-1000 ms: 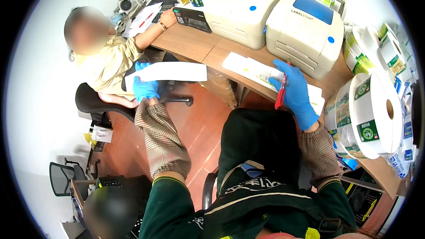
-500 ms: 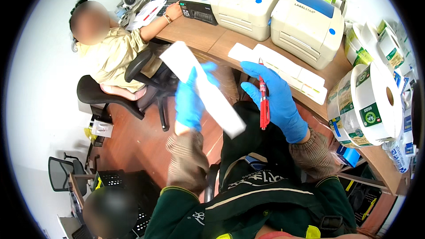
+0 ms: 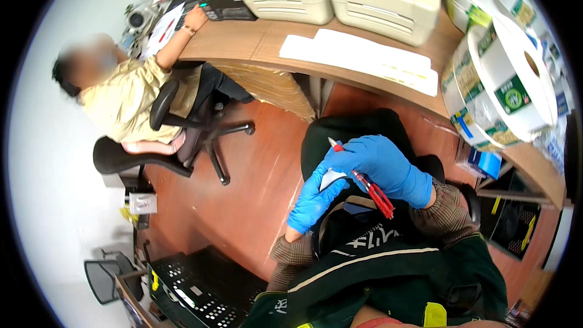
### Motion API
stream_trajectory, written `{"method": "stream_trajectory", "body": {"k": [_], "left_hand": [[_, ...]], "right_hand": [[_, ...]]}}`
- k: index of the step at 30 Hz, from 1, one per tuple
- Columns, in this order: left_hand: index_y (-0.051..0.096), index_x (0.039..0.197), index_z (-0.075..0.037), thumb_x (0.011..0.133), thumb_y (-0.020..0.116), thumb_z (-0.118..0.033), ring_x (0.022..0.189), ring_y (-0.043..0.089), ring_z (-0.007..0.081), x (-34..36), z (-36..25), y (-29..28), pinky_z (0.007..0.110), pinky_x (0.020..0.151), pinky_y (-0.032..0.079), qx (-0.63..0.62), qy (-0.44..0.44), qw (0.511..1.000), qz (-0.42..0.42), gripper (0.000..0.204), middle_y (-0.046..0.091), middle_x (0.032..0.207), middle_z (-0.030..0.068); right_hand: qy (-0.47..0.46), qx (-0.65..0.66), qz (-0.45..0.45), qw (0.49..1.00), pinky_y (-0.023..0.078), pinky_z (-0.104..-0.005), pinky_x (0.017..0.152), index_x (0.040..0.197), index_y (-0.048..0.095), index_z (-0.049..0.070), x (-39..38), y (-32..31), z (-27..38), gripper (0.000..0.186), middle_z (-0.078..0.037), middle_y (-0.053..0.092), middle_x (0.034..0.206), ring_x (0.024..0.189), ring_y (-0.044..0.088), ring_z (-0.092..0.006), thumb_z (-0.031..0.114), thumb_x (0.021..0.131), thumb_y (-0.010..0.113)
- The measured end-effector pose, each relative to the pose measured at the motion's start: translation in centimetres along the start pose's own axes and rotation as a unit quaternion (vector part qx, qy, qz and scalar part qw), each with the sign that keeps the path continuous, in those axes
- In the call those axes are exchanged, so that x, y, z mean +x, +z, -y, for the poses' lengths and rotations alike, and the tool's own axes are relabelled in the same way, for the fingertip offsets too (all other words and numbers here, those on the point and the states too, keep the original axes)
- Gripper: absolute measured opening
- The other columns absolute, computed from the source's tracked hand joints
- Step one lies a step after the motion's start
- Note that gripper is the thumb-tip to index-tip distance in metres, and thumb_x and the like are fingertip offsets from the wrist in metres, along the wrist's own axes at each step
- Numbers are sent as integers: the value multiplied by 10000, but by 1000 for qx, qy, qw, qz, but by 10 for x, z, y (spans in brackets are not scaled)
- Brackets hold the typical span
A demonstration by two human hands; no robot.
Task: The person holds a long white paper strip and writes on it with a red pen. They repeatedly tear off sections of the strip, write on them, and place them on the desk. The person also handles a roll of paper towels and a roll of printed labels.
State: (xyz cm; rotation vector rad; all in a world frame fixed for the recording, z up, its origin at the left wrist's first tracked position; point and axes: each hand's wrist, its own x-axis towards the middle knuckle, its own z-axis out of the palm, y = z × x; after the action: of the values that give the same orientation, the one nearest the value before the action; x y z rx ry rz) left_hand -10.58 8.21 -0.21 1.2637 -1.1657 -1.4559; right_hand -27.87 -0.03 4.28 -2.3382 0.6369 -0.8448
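Both my hands wear blue gloves and meet in front of my lap. My left hand (image 3: 313, 203) is closed around a white paper strip (image 3: 331, 178), of which only a small part shows between the hands. Over it bends my right hand (image 3: 392, 167), holding a red pen (image 3: 378, 197) whose tip end points up and left past the fingers. The right fingertips overlap the left hand at the paper; whether they also grip it I cannot tell. Several white paper strips (image 3: 358, 54) lie on the desk beyond my hands.
Two beige label printers (image 3: 382, 6) stand on the wooden desk (image 3: 243, 45). Large label rolls (image 3: 516, 94) are stacked at the right. A seated person (image 3: 130, 94) in a pale yellow top reaches onto the desk at the left. A black perforated crate (image 3: 206, 285) is at lower left.
My hands have come together and lower, toward my lap. The white strip, earlier stretched out in my left hand, is now mostly hidden. The view has shifted, and the seated person's head has turned.
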Motion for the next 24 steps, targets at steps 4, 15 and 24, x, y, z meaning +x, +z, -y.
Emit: {"method": "stream_trajectory", "body": {"k": [4, 15, 24], "left_hand": [[570, 1182, -11, 911, 586, -70, 1016, 585, 167, -17, 21, 3, 286, 894, 490, -134, -46, 990, 1, 278, 613, 1082, 54], [437, 1271, -53, 1001, 385, -219, 1031, 527, 163, -42, 116, -35, 268, 893, 459, -308, -8, 944, -119, 321, 524, 1143, 68], [422, 1292, -48, 1018, 336, -203, 1051, 524, 169, -48, 70, -29, 259, 911, 439, -213, -94, 963, -137, 326, 523, 1138, 62]], "right_hand": [[-114, -6, -36, 993, 456, -375, 632, 861, 584, 135, -3, 15, 12, 113, -94, 547, 777, 742, 572, -294, 168, 756, 607], [-26, -92, -45, 994, 454, -394, 643, 917, 589, 120, -3, 96, 47, 179, -126, 575, 770, 746, 588, -288, 275, 829, 585], [37, -21, -9, 999, 471, -379, 620, 920, 596, 122, 1, 142, 43, 141, -99, 593, 751, 721, 595, -292, 207, 811, 625]]}}
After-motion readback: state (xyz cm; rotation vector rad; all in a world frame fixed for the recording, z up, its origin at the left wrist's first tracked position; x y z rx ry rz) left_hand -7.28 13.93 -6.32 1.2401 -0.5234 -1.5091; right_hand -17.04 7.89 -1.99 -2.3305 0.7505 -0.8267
